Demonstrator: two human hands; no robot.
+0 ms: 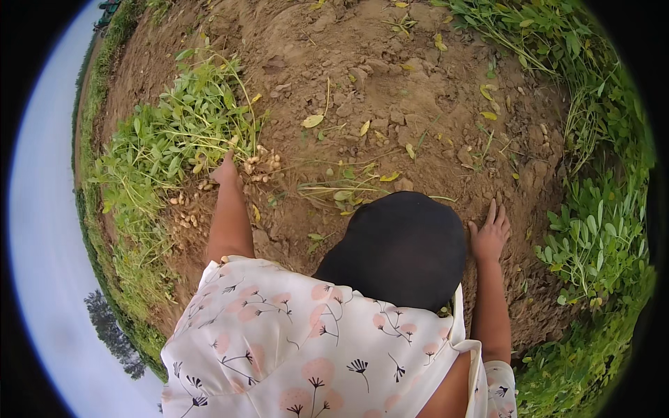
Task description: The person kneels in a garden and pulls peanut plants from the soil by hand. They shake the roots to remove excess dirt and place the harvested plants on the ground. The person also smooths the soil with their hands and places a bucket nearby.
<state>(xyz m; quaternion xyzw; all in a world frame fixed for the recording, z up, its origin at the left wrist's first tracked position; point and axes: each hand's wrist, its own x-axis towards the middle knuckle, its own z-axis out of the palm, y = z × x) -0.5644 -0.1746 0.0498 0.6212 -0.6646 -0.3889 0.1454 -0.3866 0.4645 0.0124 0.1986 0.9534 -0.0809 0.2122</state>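
Note:
My left hand (227, 171) is at the stem bases of an uprooted peanut plant bunch (191, 120) and appears closed around them; leaves and stems hide some of the fingers. Pale peanut pods (263, 164) hang from the roots just right of this hand. More peanut pods (187, 219) lie in the foliage below and left of it. My right hand (490, 237) is at or just above the brown soil (444, 104), fingers spread and nothing in it. A row of leafy green peanut plants (590, 245) stands to the right of that hand.
Dark cloth (402, 245) of my clothing covers the ground between my arms. Laid plants (141, 256) form a line on the left. Yellow leaves (312, 121) and loose stems (339, 189) are scattered over cloddy soil. A tree (112, 334) rises at the far left.

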